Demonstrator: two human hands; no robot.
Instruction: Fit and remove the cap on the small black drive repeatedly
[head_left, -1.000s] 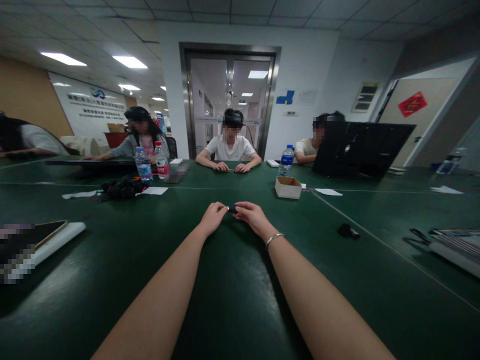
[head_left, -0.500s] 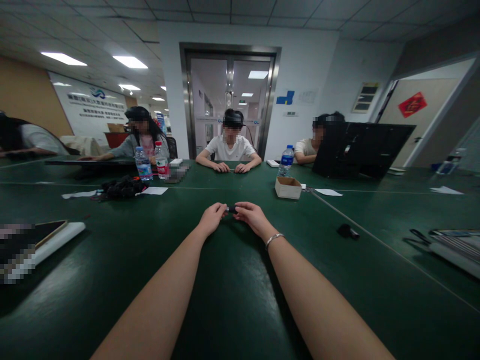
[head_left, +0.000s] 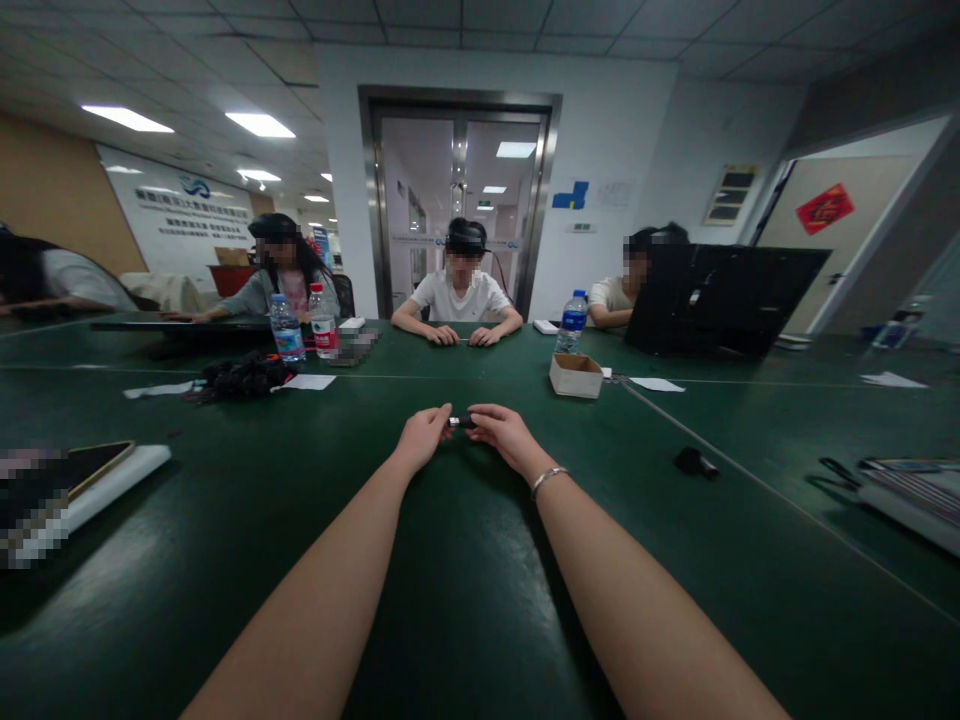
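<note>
Both your left hand [head_left: 424, 436] and right hand [head_left: 504, 431] pinch a small black part [head_left: 462, 421]; a box [head_left: 576, 375] sits at 1 o'clock, contents unseen.

Your left hand [head_left: 424, 436] and right hand [head_left: 508, 434] meet over the green counter [head_left: 465, 600], fingertips pinching a small dark part [head_left: 461, 421] between them; its make cannot be told. A bracelet [head_left: 548, 478] sits on your right wrist. A cardboard box [head_left: 576, 375] stands beyond your right hand, a bottle [head_left: 572, 322] behind it. A small black item [head_left: 694, 462] lies well to the right. Three people sit across the counter.
</note>
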